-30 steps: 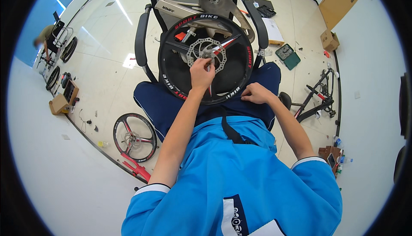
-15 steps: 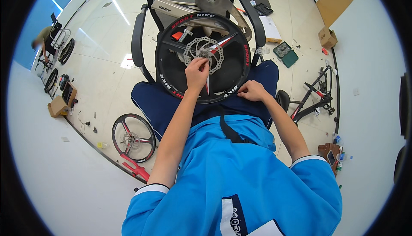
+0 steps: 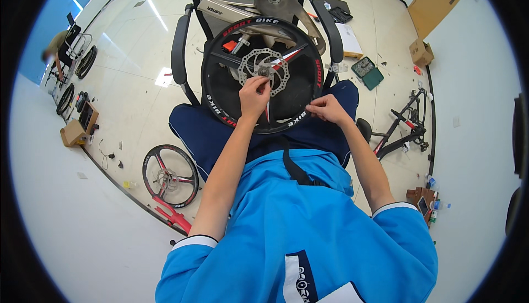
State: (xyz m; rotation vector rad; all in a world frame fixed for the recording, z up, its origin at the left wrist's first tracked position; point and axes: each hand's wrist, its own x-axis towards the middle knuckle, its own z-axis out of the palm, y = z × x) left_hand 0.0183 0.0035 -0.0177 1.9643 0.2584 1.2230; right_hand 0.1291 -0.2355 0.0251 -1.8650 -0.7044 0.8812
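Observation:
A black three-spoke bicycle wheel (image 3: 207, 90) leans across my lap, against the seat of an office chair. Its silver brake disc (image 3: 246, 61) faces me. My left hand (image 3: 255, 94) is closed in a pinch at the lower part of the disc, just below the hub; what its fingers hold is too small to tell. At the lower right of the rim, my right hand (image 3: 327, 109) has thumb and fingers pressed together. Its fingertips are at the rim's edge, and anything between them cannot be made out.
Behind the wheel, a beige bicycle frame (image 3: 228, 11) lies on the chair (image 3: 179, 46). An open green tool case (image 3: 372, 79) and a black bicycle frame (image 3: 408, 124) are on the floor at right. At left lie another wheel (image 3: 193, 181) and a red fork (image 3: 171, 213). A person (image 3: 57, 46) sits far left.
My right hand has lifted slightly from beside the rim, and its fingertips have come together. My left hand stays at the disc near the hub. The whole view has shifted a little.

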